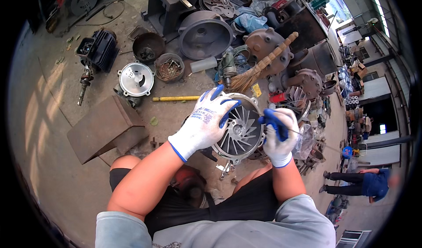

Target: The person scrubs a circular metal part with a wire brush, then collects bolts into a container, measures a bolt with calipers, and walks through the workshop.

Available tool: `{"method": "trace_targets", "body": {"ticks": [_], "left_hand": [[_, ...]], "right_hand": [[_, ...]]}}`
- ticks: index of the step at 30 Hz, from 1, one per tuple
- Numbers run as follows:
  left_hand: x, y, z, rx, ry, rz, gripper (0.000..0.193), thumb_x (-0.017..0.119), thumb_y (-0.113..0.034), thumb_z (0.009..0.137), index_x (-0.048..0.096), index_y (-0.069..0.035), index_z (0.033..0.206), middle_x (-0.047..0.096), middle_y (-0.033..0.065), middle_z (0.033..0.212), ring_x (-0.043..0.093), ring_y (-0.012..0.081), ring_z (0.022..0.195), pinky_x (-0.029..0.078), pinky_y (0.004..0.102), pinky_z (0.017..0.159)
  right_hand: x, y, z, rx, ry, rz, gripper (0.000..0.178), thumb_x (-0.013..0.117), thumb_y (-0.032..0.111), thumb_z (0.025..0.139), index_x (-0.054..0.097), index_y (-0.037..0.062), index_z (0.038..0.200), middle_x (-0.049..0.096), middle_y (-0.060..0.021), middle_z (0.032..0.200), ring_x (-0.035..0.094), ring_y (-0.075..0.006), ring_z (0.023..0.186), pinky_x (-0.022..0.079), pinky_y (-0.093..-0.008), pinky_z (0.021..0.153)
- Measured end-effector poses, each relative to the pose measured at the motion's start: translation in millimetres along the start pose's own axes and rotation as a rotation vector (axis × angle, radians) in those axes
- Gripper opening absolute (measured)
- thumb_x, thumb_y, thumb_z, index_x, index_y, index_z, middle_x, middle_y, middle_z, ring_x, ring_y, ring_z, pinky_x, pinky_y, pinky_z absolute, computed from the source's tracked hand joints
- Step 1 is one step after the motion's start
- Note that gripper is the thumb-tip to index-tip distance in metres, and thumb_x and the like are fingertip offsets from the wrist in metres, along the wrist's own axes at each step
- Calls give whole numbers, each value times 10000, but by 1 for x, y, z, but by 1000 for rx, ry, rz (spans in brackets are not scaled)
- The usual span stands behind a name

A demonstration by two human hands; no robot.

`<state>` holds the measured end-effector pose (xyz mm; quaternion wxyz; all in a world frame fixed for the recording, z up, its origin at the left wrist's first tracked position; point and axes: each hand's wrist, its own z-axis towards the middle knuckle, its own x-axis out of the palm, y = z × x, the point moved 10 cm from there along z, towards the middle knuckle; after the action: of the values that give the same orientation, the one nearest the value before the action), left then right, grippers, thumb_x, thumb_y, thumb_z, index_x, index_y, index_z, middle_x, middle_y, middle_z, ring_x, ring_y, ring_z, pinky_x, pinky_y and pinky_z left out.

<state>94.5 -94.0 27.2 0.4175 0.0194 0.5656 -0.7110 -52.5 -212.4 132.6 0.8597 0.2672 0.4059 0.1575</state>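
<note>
In front of me stands a round metal housing with a bladed impeller inside it. My left hand, in a white glove with blue fingertips, grips the housing's left rim, its fingers bent over the edge. At the right rim is my right hand, gloved the same way. Its fingers are curled closed around a thin dark rod, whose end sticks out to the right. Most of that rod is hidden by the glove, so I cannot tell its kind. Small metal fittings hang below the housing.
A yellow handle lies left of the housing, near a silver perforated disc. Beyond are a straw broom, a power drill, a bucket of bolts and large castings. A dark motor and rusty angled plate stand left. A person stands far right.
</note>
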Motion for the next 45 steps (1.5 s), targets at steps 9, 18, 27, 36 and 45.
{"method": "trace_targets", "body": {"ticks": [9, 18, 27, 36, 45], "left_hand": [[-6, -3, -2, 1, -44, -39, 624, 711, 12, 905, 677, -118, 1514, 650, 181, 1531, 468, 489, 1566, 359, 585, 1313], [-9, -2, -6, -6, -76, -4, 595, 707, 20, 886, 705, -124, 1463, 668, 181, 1505, 485, 488, 1540, 375, 600, 1290], [-21, -19, -12, 60, -161, 1, 594, 743, -1, 868, 702, -121, 1448, 683, 175, 1412, 537, 483, 1465, 383, 597, 1266], [-4, -14, -10, 40, -28, 116, 509, 743, -70, 938, 697, -136, 1441, 637, 184, 1531, 496, 457, 1539, 306, 621, 1335], [-2, -10, -9, 1, -35, 171, 532, 769, -107, 920, 684, -126, 1445, 625, 186, 1489, 470, 461, 1549, 290, 644, 1337]], "right_hand": [[33, 4, 12, 154, 219, 34, 311, 798, -23, 934, 800, -11, 1245, 811, -186, 1126, 800, -330, 1031, 626, -396, 947], [52, -4, 8, 162, 268, -55, 271, 781, 11, 964, 801, 37, 1234, 807, -177, 1139, 799, -356, 1028, 631, -429, 905], [66, 8, -1, 58, 376, -38, 316, 801, -13, 914, 811, 43, 1225, 812, -185, 1088, 788, -365, 952, 639, -419, 838], [66, 11, -6, -45, 314, -35, 370, 783, -23, 913, 790, 60, 1274, 778, -184, 1097, 774, -377, 938, 631, -432, 806], [74, 7, -1, 48, 386, -85, 361, 809, 0, 924, 793, 63, 1280, 783, -177, 1069, 771, -366, 921, 625, -418, 789]]}}
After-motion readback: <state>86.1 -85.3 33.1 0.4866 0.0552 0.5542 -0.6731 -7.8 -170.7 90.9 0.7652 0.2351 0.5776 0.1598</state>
